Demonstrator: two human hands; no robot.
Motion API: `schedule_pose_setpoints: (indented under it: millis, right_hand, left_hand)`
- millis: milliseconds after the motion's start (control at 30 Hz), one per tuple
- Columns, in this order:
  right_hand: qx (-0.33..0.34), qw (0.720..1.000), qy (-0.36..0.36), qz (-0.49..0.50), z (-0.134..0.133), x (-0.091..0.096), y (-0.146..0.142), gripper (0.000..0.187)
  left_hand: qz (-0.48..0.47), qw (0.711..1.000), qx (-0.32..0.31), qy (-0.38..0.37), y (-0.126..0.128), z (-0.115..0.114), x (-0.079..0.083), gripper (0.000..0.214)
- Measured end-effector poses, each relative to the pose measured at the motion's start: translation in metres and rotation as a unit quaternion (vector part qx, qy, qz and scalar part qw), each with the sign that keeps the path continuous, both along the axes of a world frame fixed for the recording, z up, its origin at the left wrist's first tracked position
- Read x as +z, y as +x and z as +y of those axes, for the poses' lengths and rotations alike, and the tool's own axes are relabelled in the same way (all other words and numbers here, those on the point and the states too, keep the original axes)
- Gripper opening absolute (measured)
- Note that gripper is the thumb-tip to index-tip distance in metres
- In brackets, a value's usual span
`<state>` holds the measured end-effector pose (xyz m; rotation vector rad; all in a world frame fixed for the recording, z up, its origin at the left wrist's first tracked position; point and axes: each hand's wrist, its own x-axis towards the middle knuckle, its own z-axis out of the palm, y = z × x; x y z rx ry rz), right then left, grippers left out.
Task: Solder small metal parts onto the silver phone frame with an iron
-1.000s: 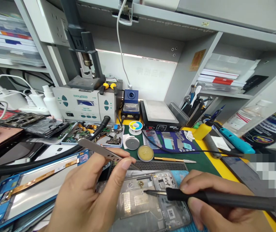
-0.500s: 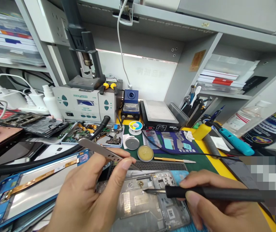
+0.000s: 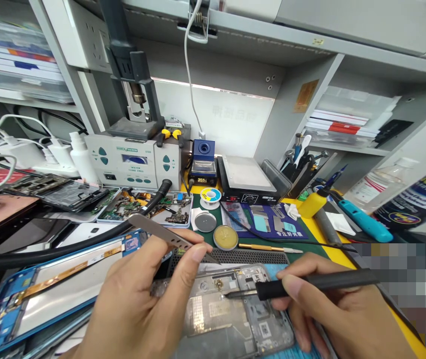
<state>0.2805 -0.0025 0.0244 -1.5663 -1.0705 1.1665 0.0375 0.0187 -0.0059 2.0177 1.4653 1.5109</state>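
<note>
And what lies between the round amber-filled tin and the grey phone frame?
In the head view, a black perforated strip lies between the tin and the phone frame; tweezers in the left hand also point into that stretch.

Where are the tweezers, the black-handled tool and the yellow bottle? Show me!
Tweezers (image 3: 156,230): head view, on the bare metal above the fingers.
Black-handled tool (image 3: 321,282): head view, on its handle.
Yellow bottle (image 3: 312,202): head view, on its body.

This was an electronics repair workshop: a soldering station (image 3: 121,172) and bare circuit boards (image 3: 175,212) sat beyond the left hand (image 3: 141,304), a blue-edged phone frame (image 3: 67,284) lay left of it, and clustered tools (image 3: 302,155) stood beyond the right hand (image 3: 325,304).
</note>
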Motion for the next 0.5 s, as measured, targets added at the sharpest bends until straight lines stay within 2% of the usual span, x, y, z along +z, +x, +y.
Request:
schedule_pose_setpoints:
  millis: [167,333,500]
  right_hand:
    - [-0.004,1.0,0.013,0.028,0.0012,-0.0023,0.0005,0.048]
    - [0.003,1.0,0.002,0.026,0.0002,-0.0035,0.0007,0.049]
    - [0.004,1.0,-0.004,0.009,0.0004,-0.003,0.0007,0.048]
  left_hand:
    - [-0.021,1.0,0.008,0.011,0.0007,-0.0005,-0.0029,0.013]
    - [0.008,1.0,0.001,0.0,-0.0006,-0.0008,0.0012,0.014]
    - [-0.007,1.0,0.003,0.001,0.0017,0.0003,0.0,0.017]
